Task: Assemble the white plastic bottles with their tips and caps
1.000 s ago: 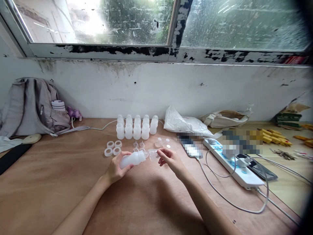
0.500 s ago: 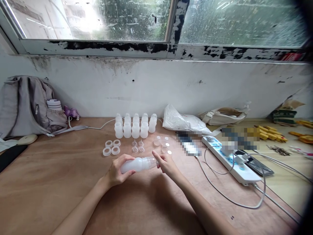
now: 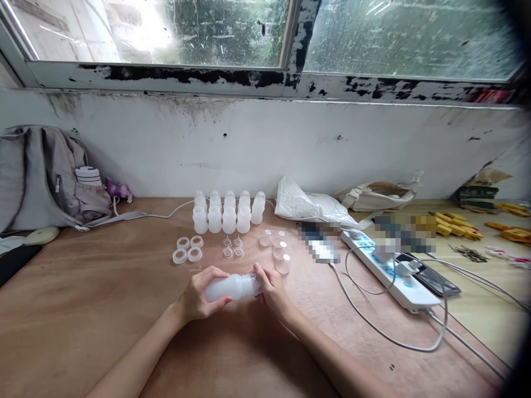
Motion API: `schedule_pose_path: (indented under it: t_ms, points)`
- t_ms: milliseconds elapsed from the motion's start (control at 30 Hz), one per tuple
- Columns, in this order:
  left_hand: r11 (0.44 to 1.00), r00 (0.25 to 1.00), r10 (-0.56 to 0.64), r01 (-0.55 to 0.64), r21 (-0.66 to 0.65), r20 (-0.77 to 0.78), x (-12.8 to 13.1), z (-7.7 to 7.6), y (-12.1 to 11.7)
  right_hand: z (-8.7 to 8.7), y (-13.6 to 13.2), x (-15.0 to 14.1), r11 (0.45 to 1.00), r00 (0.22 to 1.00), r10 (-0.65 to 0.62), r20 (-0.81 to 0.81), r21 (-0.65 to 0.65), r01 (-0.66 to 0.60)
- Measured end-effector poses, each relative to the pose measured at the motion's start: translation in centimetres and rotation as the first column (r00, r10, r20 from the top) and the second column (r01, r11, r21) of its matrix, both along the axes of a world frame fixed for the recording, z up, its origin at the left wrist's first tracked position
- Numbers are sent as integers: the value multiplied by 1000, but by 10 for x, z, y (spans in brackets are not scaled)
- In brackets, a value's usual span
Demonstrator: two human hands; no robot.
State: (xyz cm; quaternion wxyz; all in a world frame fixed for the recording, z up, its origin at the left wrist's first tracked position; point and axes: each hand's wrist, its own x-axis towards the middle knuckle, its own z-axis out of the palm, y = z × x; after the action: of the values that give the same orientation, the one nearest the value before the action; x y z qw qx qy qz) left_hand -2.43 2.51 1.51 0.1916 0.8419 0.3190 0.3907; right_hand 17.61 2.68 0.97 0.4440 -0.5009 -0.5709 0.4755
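A frosted white baby bottle [image 3: 227, 287] lies sideways above the table, its clear cap end pointing right. My left hand [image 3: 199, 294] is wrapped round the bottle's base and body. My right hand [image 3: 272, 288] is closed on the clear cap [image 3: 251, 284], thumb on top; the cap's tip is hidden in the fingers. Just beyond my hands lie several white screw rings [image 3: 180, 256] on the left, several clear teats [image 3: 228, 252] in the middle, and several clear round caps [image 3: 282, 266] near my right hand. Behind them, similar baby bottles [image 3: 229, 221] stand upright in two rows.
A white power strip [image 3: 415, 301] with plugs and looping cables lies at the right, beside a blurred phone [image 3: 323, 249]. A plastic bag [image 3: 296, 202] and a beige bag [image 3: 375, 196] sit against the wall. A grey backpack [image 3: 39, 177] leans at the left.
My right hand has moved slightly left and down and its fingers have closed further over the bottle's clear cap. The bottle has come a little nearer to me; my left hand keeps its hold.
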Motion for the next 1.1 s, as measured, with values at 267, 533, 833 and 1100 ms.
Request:
schedule_pose_path:
  t_ms: [267,533,833,1100]
  points:
    - [983,1000,1,-1,186,-2,8,-11,-9,-10,-10,-4,975,977,-213,24,62,211]
    - [947,999,28,-22,321,-16,10,-14,-18,-11,-21,-6,973,973,-231,22,31,230]
    - [942,999,36,-47,333,41,16,-13,-21,-9,-24,-7,975,975,-222,11,16,222]
    - [931,995,36,-67,359,92,19,-15,-21,-9,-25,-10,973,964,-232,-129,-41,229]
